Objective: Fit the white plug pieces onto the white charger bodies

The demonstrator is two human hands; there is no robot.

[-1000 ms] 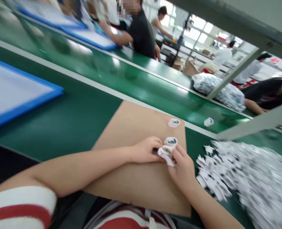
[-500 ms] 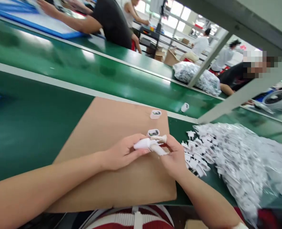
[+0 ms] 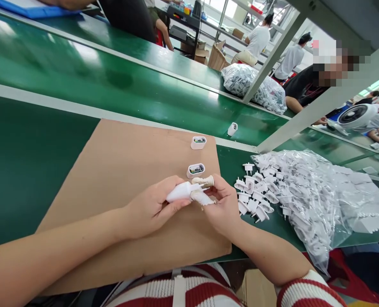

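Note:
My left hand (image 3: 159, 204) is closed around a white charger (image 3: 178, 192), whose two metal pins point right. Pale finger cots cover the thumb and a finger of my right hand (image 3: 223, 204). Those covered fingertips close on the pin end of the charger from the right, one above the pins and one below. Just beyond my hands, a white charger housing (image 3: 196, 171) stands with its upper end uncovered and small electronic parts visible inside. Another such housing (image 3: 199, 143) stands behind it. Both are on the brown cardboard sheet (image 3: 138, 157).
Loose white plug caps (image 3: 255, 192) lie right of the cardboard, beside a clear bag (image 3: 307, 187) full of them. One more housing (image 3: 232, 129) rests on the green belt (image 3: 164, 94). A slanted metal post (image 3: 292, 123) rises at right. Several people work beyond.
The view has shifted, so the bench items appear lower-left to higher in the picture. Both hands keep the same hold on the charger.

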